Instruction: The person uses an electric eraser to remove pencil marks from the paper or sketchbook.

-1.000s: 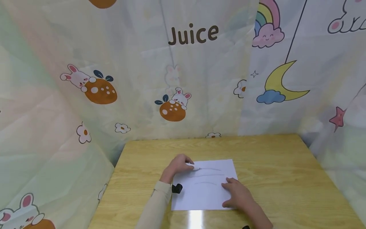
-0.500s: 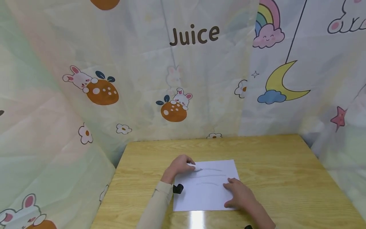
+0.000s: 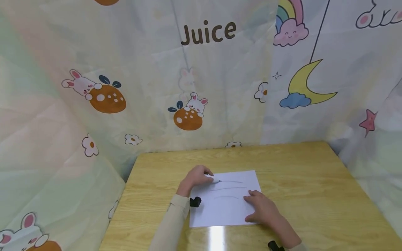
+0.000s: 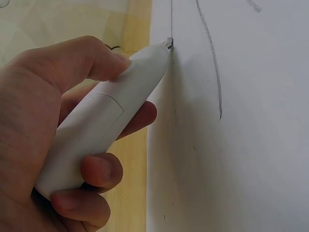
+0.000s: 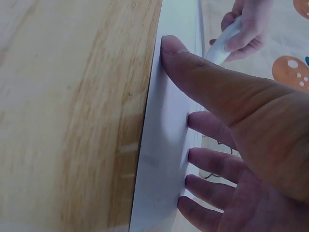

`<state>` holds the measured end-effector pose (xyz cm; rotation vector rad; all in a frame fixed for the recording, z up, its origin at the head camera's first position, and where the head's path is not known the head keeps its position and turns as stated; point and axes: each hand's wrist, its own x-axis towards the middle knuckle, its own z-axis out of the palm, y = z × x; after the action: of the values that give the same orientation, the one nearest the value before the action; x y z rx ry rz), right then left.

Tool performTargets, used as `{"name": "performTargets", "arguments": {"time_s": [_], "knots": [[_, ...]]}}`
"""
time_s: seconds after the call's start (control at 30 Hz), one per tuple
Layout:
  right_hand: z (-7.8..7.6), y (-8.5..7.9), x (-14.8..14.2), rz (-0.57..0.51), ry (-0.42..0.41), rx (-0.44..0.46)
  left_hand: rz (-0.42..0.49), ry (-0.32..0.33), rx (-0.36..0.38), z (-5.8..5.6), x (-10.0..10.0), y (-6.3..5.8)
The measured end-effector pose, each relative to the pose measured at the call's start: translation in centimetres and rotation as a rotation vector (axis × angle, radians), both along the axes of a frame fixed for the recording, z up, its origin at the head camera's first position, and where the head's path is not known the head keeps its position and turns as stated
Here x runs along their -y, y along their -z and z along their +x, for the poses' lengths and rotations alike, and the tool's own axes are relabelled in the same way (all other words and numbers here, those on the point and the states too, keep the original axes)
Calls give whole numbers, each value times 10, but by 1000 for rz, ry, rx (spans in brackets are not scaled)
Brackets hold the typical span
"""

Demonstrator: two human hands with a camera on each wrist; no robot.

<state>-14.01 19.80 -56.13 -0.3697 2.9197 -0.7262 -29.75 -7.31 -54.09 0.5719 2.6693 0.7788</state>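
Note:
My left hand [image 3: 197,175] grips a white, thick-bodied electric eraser [image 4: 104,108], thumb along its side and fingers curled beneath. Its narrow tip meets a pencil line near the far left part of the white paper [image 3: 220,216]. Below the tip, in the left wrist view, that line shows only as a faint trace. A longer curved pencil line [image 4: 212,63] runs beside it, and a short arc [image 3: 226,197] lies nearer the front. My right hand [image 3: 263,209] rests on the paper's right side, thumb and fingers spread, fingertips touching the sheet.
The paper lies on a wood-grain table [image 3: 298,181]. A printed cloth [image 3: 141,87] with rabbits, fruit and a moon hangs behind and at the sides. Black wrist mounts [image 3: 195,202] sit at both wrists. Small dark specks dot the sheet in the left wrist view.
The head view has shifted slightly, so the cloth and table sit a little higher in it. Both hands keep their places on the paper, with the eraser's tip at the same line.

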Motion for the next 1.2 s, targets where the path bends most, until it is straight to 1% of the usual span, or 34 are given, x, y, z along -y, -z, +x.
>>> {"name": "performTargets", "arguments": {"time_s": [0.1,0.2,0.27,0.43,0.5,0.57,0.67,0.73,0.8,0.9,0.97,1.2], "knots": [[0,0,0,3,-8,15,-1,-7,-6,1,0,2],[1,-1,0,17,1,22,20,22,-24,2,-2,4],[0,-1,-1,22,11,14,35,24,-29,3,-3,4],[-3,-2,-1,6,-6,8,21,-39,-10,4,1,2],[-3,-1,0,12,-11,7,20,-48,-11,3,3,2],[-4,1,0,21,-4,6,36,-35,-17,2,3,2],[-3,2,0,27,3,3,58,9,-21,1,1,2],[-3,2,0,24,3,8,62,18,-18,1,1,2],[-2,1,1,21,0,7,58,4,-26,2,2,1],[-1,0,2,6,-2,-4,42,-49,-48,2,6,1],[-1,-1,2,-1,-6,-5,37,-63,-53,3,7,2],[-1,3,1,14,6,6,50,-26,-28,4,-1,8]]}}
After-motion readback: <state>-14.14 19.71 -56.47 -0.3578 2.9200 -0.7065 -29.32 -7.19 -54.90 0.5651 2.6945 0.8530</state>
